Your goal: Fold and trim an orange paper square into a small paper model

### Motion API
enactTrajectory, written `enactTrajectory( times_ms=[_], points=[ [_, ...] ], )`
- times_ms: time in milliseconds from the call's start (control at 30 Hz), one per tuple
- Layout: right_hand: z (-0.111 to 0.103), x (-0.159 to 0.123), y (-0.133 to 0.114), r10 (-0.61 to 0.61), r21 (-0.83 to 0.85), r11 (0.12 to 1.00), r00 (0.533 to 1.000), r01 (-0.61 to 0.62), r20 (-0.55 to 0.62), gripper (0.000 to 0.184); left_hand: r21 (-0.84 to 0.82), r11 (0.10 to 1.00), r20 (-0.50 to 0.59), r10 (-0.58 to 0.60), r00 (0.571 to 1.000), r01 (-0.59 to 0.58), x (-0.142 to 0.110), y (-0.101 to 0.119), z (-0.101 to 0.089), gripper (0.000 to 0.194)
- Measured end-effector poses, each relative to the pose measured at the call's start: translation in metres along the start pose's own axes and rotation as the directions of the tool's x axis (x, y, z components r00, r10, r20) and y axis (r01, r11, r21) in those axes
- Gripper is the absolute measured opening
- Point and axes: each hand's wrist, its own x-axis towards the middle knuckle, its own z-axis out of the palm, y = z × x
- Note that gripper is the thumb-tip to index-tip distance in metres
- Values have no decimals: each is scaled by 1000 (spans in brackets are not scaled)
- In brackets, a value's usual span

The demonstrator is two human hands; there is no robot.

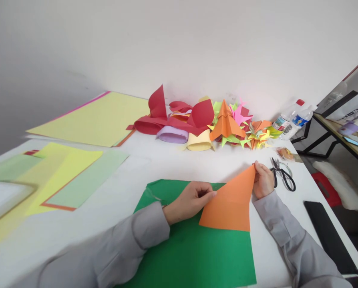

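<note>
An orange sheet of paper (230, 202) is raised at a tilt above a green sheet (197, 256) that lies on the white table. My left hand (191, 202) pinches the orange paper's left edge between thumb and fingers. At the upper right corner, my right hand (263, 180) grips the same paper, its fingertips closed on the tip. The lower edge of the orange paper hangs over the green sheet. Just right of my right hand lie black-handled scissors (282, 174), not touched by it.
Folded paper shapes, among them an orange paper plane (225, 122) and red curled pieces (150, 124), stand along the wall. Two plastic bottles (297, 120) are at the back right. Yellow paper (89, 120) and pale green strips (89, 180) lie left. A black flat case (329, 236) rests near the right edge.
</note>
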Motion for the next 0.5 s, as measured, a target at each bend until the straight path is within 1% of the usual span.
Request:
enactTrajectory(
  times_ms=[167,233,367,500],
  points=[
    [2,-8,0,36,-35,999,985,-31,170,29,27,1000,-19,-2,1000,2,0,-1,1,35],
    [2,-11,0,65,-53,997,976,-56,206,33,44,999,-8,4,1000,-3,0,-1,2,35],
    [1,-11,1,68,-54,997,978,-59,199,31,62,998,17,16,1000,-17,-1,-1,3,36],
    [-1,-5,2,58,-38,998,986,-52,154,25,53,998,5,20,1000,-20,-1,-2,2,35]
  ],
)
